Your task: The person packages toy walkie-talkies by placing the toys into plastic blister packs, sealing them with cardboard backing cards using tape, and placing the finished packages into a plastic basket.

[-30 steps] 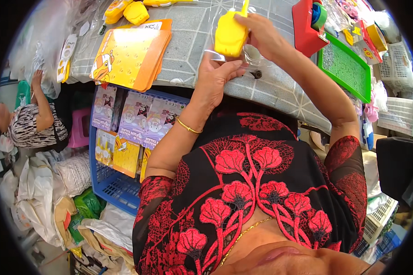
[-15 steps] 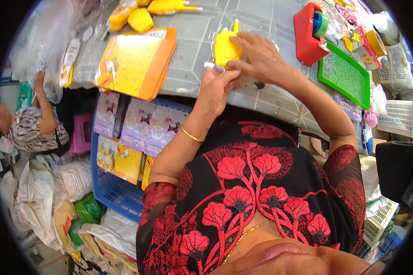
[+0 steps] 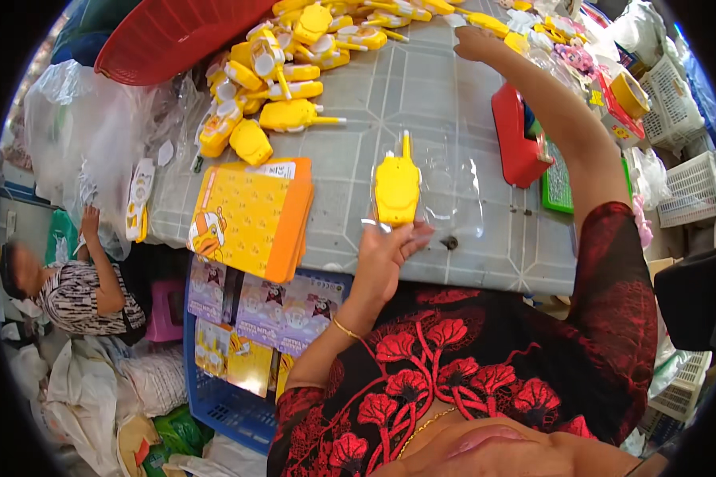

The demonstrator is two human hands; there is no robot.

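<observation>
A yellow toy walkie-talkie with a white-tipped antenna lies in one half of a clear plastic blister tray on the table. My left hand grips the near edge of that tray, thumb and fingers just below the toy. Far up at the right, my right hand is stretched out with fingers curled beside another yellow walkie-talkie. Whether those fingers hold it is hidden. Many more yellow walkie-talkies lie heaped at the far left. A stack of yellow and orange printed cards sits left of the tray.
A red tape dispenser and a green tray stand under my right arm. At the far left is a red basin. A blue crate with packaged cards stands below the table edge. Another person works at the left.
My right hand has left the toy in the tray and reached far across the table. My left hand stays by the tray. The view has shifted, showing more of the heap.
</observation>
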